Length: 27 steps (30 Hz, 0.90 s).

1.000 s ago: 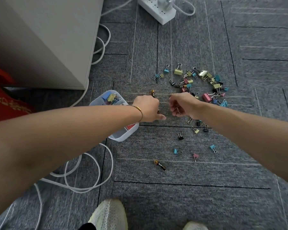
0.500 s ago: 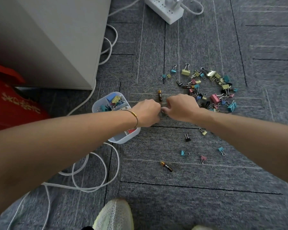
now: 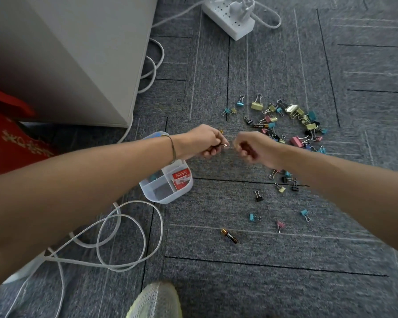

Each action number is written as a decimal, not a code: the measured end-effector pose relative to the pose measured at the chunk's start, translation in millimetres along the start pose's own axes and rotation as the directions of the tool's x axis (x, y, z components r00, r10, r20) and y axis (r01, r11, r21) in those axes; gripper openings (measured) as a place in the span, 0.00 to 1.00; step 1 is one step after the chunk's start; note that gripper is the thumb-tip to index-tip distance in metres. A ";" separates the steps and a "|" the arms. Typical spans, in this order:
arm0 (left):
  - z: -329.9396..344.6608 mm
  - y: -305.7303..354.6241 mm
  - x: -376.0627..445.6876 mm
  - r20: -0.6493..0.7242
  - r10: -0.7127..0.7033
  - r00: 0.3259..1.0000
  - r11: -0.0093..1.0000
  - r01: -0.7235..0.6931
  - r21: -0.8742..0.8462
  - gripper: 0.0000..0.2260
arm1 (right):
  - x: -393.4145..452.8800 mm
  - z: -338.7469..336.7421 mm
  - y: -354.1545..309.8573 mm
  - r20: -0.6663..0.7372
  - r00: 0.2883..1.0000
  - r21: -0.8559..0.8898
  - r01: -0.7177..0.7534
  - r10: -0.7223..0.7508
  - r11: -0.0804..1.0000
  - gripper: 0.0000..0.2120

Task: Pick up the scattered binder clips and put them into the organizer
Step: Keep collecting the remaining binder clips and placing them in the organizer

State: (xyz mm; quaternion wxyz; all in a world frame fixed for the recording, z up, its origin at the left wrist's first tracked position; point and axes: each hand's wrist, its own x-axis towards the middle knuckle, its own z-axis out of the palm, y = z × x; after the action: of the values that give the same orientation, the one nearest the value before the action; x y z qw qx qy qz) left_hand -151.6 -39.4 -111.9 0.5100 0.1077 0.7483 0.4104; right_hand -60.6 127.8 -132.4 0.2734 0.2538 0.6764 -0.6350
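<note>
Many coloured binder clips (image 3: 292,120) lie scattered on the grey carpet at the right, and a few loose ones, such as a black clip (image 3: 258,196) and a blue clip (image 3: 254,217), lie nearer me. The translucent white organizer (image 3: 166,198) sits on the floor, partly hidden under my left forearm. It holds a red card and some blue clips. My left hand (image 3: 205,143) hovers just beyond the organizer and pinches a small dark clip (image 3: 223,145) with a shiny tip. My right hand (image 3: 253,148) is a short gap to its right, fingers curled, with nothing visible in it.
Two batteries (image 3: 229,236) (image 3: 260,126) lie among the clips. A white cabinet (image 3: 78,53) stands at the left, beside a red bag (image 3: 14,143). A power strip (image 3: 230,21) is at the top. White cables (image 3: 115,237) loop near my shoe (image 3: 156,301).
Half a second ago my hands were touching at the fingertips. They have drawn slightly apart, and the clip now sits in my left fingers.
</note>
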 end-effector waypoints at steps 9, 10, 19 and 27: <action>0.4 1.7 28.2 -0.338 -0.113 0.934 0.993 0.118 -0.008 0.18 | -32.6 -32.3 -30.5 0.228 0.964 0.471 0.016 -0.139 0.882 0.14; 2.2 0.5 32.6 -0.381 -0.053 0.923 0.982 0.118 0.150 0.20 | -29.4 -35.8 -34.3 0.164 0.979 0.494 0.025 -0.121 0.869 0.17; 16.2 6.4 45.2 -0.367 0.259 0.894 0.544 0.179 0.820 0.17 | 7.2 -56.6 -57.6 -0.307 0.933 -0.253 0.109 -0.187 0.961 0.12; -9.4 8.7 29.8 0.072 -0.090 0.993 0.854 0.114 -0.507 0.16 | 60.8 -36.8 -57.6 -0.246 0.857 -0.918 -0.057 -0.453 0.392 0.12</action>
State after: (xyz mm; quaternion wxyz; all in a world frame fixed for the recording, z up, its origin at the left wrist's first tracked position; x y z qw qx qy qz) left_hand -175.5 -21.3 -124.4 0.5584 -0.0617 0.6057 0.5636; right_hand -146.0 160.6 -131.4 0.1162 0.1227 0.9785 -0.1181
